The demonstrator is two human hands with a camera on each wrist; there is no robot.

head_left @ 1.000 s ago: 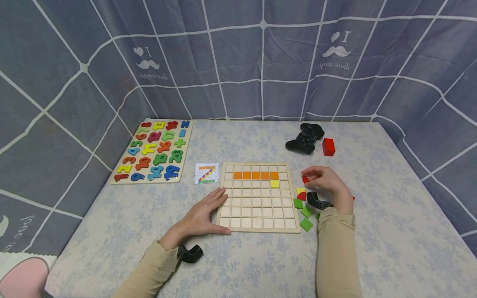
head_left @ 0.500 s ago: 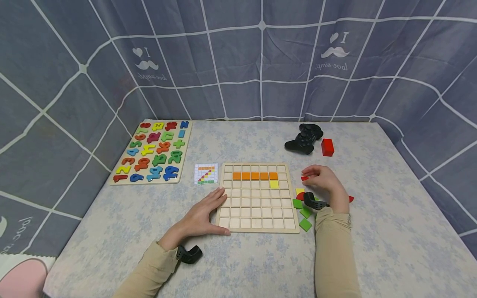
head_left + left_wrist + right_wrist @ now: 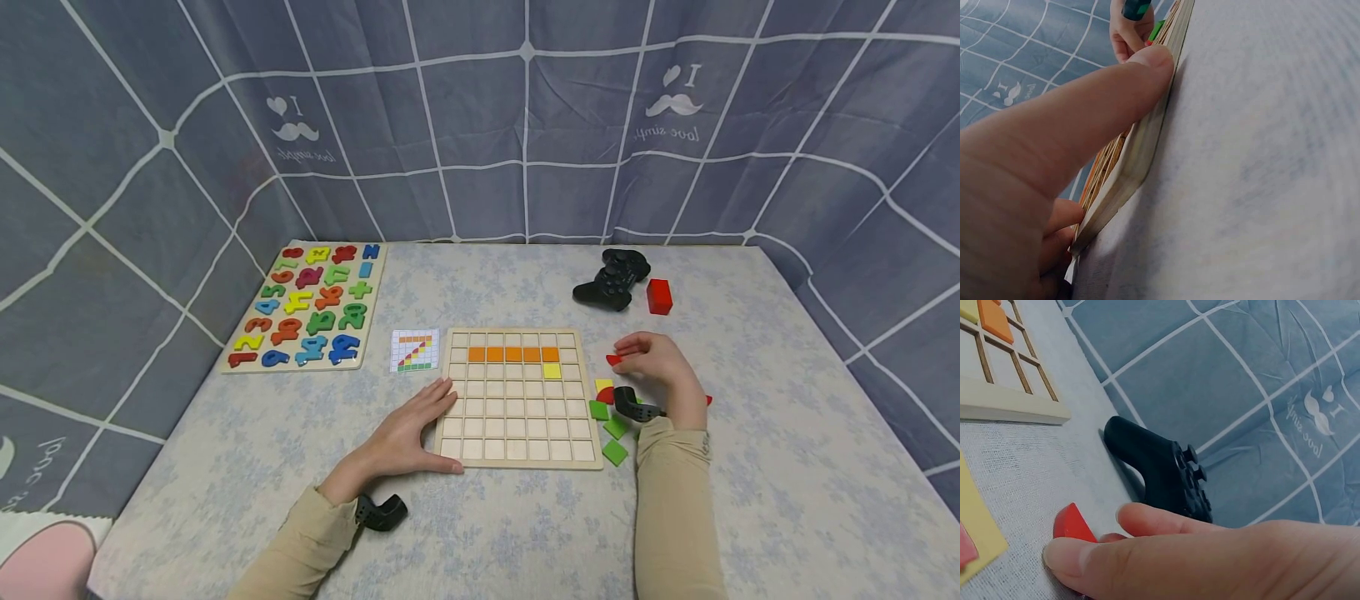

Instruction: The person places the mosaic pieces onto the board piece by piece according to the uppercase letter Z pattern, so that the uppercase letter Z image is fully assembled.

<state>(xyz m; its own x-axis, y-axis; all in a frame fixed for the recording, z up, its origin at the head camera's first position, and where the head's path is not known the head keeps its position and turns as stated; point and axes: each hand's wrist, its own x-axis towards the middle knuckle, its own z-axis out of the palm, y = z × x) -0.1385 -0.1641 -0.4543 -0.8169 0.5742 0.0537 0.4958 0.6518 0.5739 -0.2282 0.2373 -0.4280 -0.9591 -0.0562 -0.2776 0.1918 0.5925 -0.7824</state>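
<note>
A wooden grid board (image 3: 517,408) holds a row of orange squares (image 3: 513,354) and one yellow square (image 3: 552,371). My left hand (image 3: 408,429) rests at its left edge, thumb at the near corner and fingers along the side. Right of the board, my right hand (image 3: 656,367) pinches a small red piece (image 3: 1072,524) with one rounded and one straight edge, low over the cloth; the thumb partly hides it. Close to that wrist lie several green squares (image 3: 615,452) and a yellow square under a red rounded piece (image 3: 606,396).
A pattern card (image 3: 415,350) lies left of the board. Farther left is a number puzzle board (image 3: 300,308). A black game controller (image 3: 613,279) and a red block (image 3: 659,297) sit at the back right. Another red piece (image 3: 708,400) shows beyond the right wrist.
The red piece at my right fingertips has turned, showing a narrower shape. My right fingers have spread slightly and drawn a little right. The left hand stays put on the board.
</note>
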